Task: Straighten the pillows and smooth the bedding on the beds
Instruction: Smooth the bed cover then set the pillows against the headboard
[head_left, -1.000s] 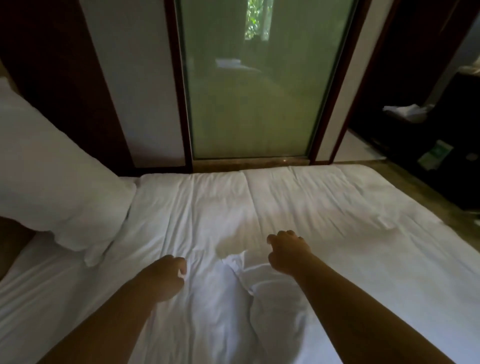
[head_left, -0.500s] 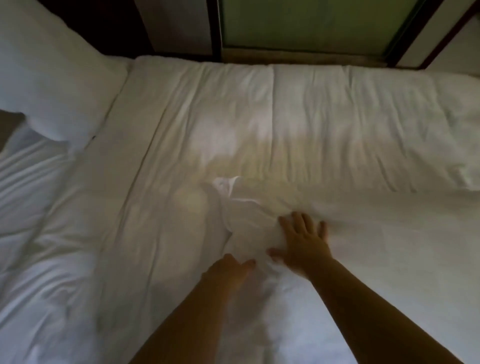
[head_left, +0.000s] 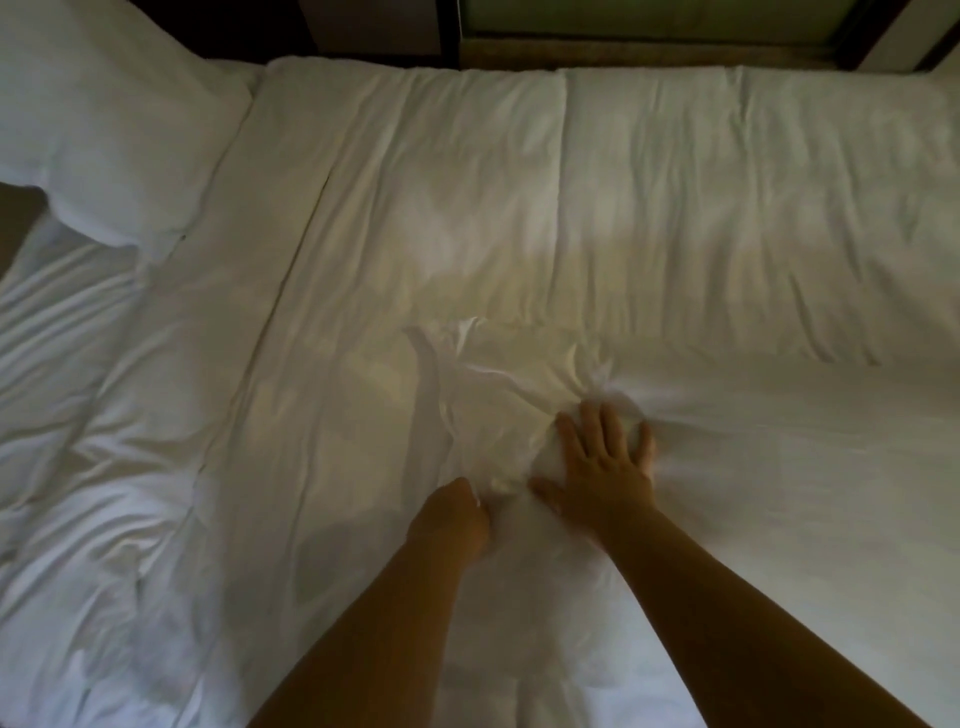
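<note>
Head view looks down on a bed covered by a white duvet (head_left: 649, 208) that spreads from the far edge to the near edge, its long axis running left to right across the frame. A seam line (head_left: 563, 171) crosses the duvet from the far edge toward the middle, and a second straight fold (head_left: 291, 270) runs diagonally from the far left toward the near side. Near the middle of the bed a turned-back corner of the duvet (head_left: 467, 338) points toward the far edge, with crumpled fabric bunched below it. The right hand (head_left: 602, 467) lies flat on that bunched fabric, fingers spread and pointing to the far edge, pressing the cloth so that creases fan out from the fingertips. The left hand (head_left: 452, 519) sits just beside it, curled into a loose fist with a pinch of the duvet caught between thumb and fingers. A white pillow (head_left: 114, 135) lies at the far left corner of the bed, its long axis tilted, its lower corner hanging toward the rumpled sheet (head_left: 67, 338) along the left edge. Beyond the far edge stands a dark frame (head_left: 449, 26) with a pale glass panel (head_left: 649, 15) beside it.
</note>
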